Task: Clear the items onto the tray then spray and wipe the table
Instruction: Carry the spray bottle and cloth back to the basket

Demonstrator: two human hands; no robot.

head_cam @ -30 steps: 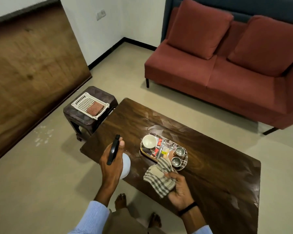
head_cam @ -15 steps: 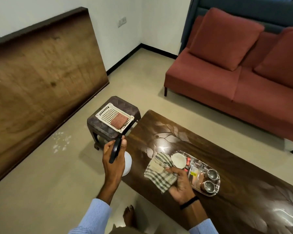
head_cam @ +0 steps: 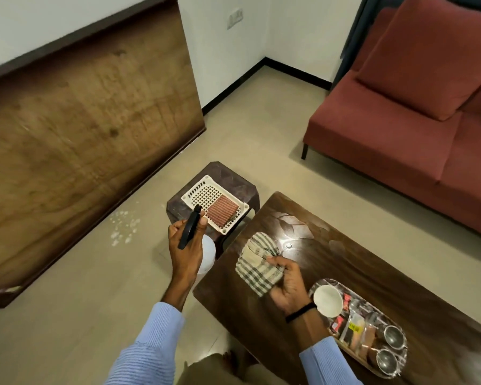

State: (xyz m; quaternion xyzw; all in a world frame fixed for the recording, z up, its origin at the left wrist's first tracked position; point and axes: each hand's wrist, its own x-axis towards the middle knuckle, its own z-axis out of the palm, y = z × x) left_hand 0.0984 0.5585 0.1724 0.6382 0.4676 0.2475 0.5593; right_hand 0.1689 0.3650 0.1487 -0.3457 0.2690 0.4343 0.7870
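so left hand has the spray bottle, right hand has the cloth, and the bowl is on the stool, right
No. The head view shows the bowl on the tray on the table; the stool holds a basket. The left hand holds the spray bottle and the right hand the cloth.

Right hand (head_cam: 286, 287) with checked cloth (head_cam: 257, 263) has shifted off the tray (head_cam: 402, 357) edge toward the left end of the surface (head_cam: 358, 259) and is now apart from the tray. Left hand (head_cam: 185, 245) with spray bottle (head_cam: 206, 254) has moved out from the surface edge, nearer the stool (head_cam: 228, 176).
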